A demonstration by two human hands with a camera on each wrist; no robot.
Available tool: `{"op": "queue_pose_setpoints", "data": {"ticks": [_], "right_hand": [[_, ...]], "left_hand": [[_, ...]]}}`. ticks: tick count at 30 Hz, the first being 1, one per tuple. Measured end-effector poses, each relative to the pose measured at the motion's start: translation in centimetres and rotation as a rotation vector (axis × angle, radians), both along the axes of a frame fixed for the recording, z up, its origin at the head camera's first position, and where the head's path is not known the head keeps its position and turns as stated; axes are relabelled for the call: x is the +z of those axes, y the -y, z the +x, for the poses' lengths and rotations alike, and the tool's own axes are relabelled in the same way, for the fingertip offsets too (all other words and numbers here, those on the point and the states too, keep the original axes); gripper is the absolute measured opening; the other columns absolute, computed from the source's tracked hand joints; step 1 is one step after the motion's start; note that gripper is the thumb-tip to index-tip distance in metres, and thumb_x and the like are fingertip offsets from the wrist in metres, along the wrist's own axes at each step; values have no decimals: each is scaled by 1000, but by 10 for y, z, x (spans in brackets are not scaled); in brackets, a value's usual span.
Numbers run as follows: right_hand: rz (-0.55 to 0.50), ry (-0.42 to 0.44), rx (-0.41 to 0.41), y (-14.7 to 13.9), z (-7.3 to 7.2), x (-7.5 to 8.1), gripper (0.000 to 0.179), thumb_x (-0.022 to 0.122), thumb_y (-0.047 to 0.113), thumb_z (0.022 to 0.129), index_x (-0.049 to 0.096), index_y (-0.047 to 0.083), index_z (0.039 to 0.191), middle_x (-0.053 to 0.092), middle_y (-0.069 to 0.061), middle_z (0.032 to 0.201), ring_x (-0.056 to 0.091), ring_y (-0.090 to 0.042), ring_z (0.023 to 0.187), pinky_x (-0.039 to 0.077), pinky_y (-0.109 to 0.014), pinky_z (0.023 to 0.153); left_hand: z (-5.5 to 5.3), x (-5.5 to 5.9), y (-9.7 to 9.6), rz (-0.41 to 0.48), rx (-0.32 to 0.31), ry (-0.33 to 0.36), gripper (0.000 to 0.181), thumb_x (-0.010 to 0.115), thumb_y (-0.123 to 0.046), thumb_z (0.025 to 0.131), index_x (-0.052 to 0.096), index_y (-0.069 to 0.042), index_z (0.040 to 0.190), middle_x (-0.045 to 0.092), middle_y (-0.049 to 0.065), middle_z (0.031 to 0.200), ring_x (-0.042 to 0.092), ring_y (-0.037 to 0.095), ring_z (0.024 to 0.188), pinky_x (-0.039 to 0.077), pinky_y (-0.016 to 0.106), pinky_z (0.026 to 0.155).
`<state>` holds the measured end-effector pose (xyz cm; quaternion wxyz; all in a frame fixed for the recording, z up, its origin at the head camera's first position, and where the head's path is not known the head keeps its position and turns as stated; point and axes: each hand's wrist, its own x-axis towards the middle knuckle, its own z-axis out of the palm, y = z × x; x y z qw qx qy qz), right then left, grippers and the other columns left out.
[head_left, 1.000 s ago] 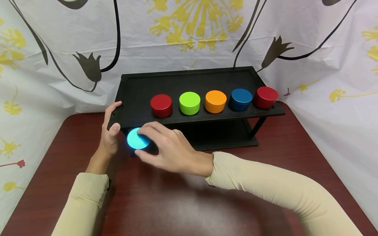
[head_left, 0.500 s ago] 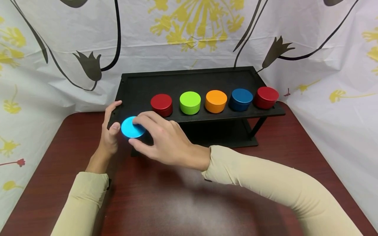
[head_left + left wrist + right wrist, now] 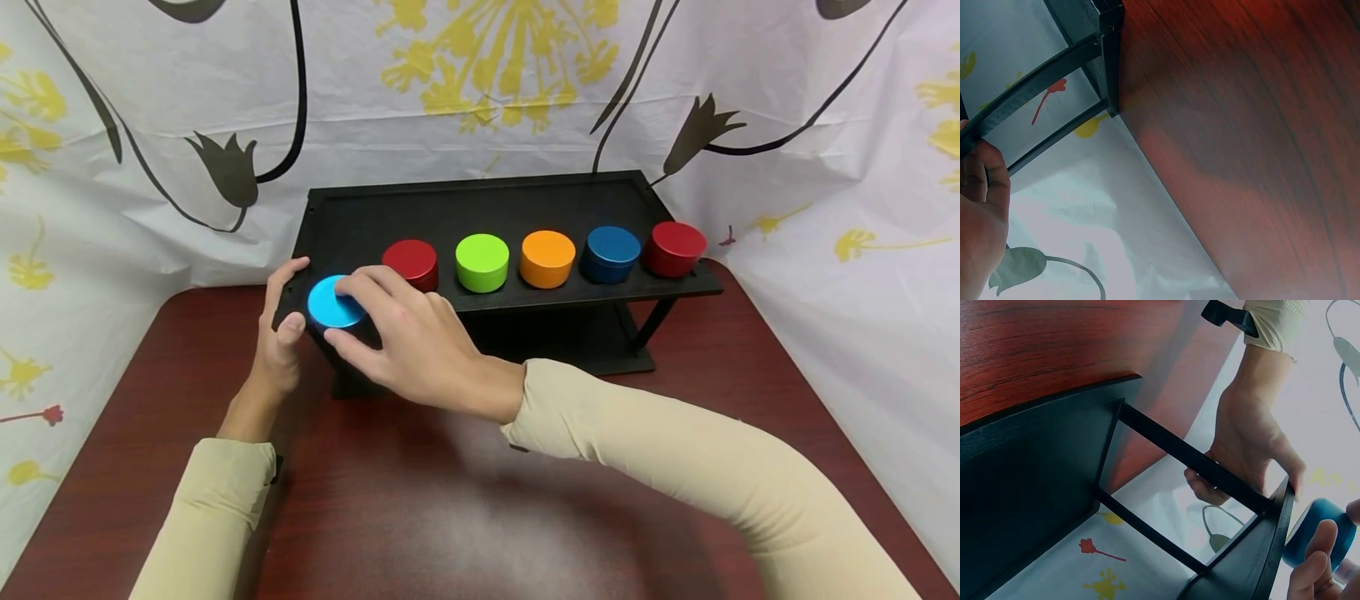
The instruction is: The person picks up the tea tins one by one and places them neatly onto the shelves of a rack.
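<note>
A two-tier black shelf (image 3: 480, 204) stands at the back of the table. My left hand (image 3: 276, 354) grips its left end, thumb near the front corner; in the left wrist view the fingers (image 3: 994, 178) curl at the shelf's edge. My right hand (image 3: 420, 342) holds a light blue round tin (image 3: 330, 302) between thumb and fingers, at the front left corner of the top tier. The right wrist view shows the tin (image 3: 1313, 534) beside the top board's edge; whether they touch, I cannot tell.
Along the top tier's front edge stand a red tin (image 3: 411, 260), a lime green tin (image 3: 482, 263), an orange tin (image 3: 547, 259), a dark blue tin (image 3: 611, 254) and another red tin (image 3: 675, 248). A patterned white cloth (image 3: 330, 100) hangs behind the dark red table (image 3: 450, 517).
My right hand has raised the light blue tin from below the top tier's front edge to its front left corner. My left hand has stayed on the shelf.
</note>
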<state>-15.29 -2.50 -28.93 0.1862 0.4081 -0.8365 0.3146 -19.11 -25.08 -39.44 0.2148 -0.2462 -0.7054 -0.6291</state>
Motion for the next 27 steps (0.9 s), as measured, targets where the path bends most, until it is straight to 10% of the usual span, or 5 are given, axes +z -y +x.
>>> {"op": "queue_pose_setpoints", "data": {"ticks": [27], "right_hand": [[52, 123, -172, 22, -21, 12, 46, 65, 38, 95, 57, 12, 133, 59, -7, 132, 65, -17, 88, 54, -29, 67]], "left_hand": [[-2, -2, 1, -12, 11, -41, 63, 45, -39, 94, 39, -7, 148, 54, 8, 132, 52, 20, 111, 39, 24, 98]]}}
